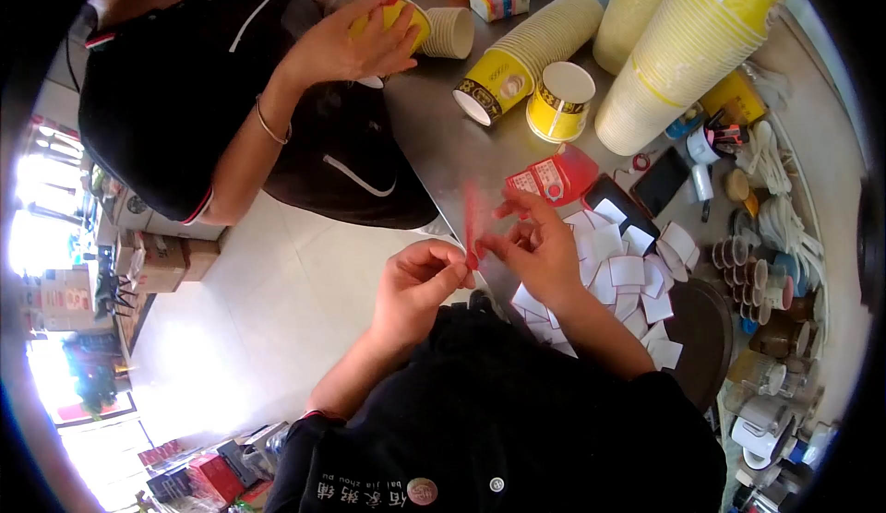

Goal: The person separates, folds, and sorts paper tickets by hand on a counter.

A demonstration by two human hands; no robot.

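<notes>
Co-worker's hand on a yellow cup. Left hand: thumb and forefinger clamped on blurred red strip, its lower end between both hands. Right hand pinches it too, near white pieces.

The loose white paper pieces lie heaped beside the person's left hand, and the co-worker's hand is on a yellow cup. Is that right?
No: the head view shows the white paper pieces heaped beside the right hand, not the left hand. The co-worker's hand is on a yellow cup, as stated.
</notes>
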